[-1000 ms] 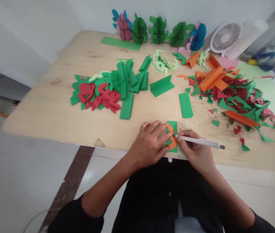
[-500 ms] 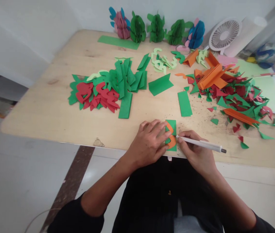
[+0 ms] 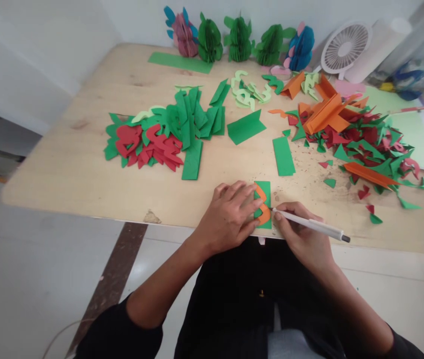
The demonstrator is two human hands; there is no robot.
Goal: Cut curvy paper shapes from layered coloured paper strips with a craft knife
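My left hand (image 3: 230,214) lies flat with fingers spread, its fingertips pressing an orange wavy paper cutout (image 3: 264,215) onto a folded-size green paper rectangle (image 3: 266,187) at the table's front edge. Part of the cutout is hidden under those fingers. In my right hand (image 3: 304,232) a white pen (image 3: 311,224) with a dark end is pinched between thumb and fingers. Its tip points left, close to the notch of the cutout at the green paper's right edge. Whether the tip touches the paper I cannot tell.
Left on the table (image 3: 66,184) lie red cutouts (image 3: 163,147) and green folded strips (image 3: 191,159). To the right spreads a heap of paper scraps (image 3: 365,149) with orange folded pieces (image 3: 326,112). Honeycomb paper figures (image 3: 239,42) and a white fan (image 3: 346,49) stand behind.
The view has tilted slightly, so the table sits a little higher in the picture. The pen tip has shifted slightly right relative to the green paper. My left hand keeps its place on the cutout.
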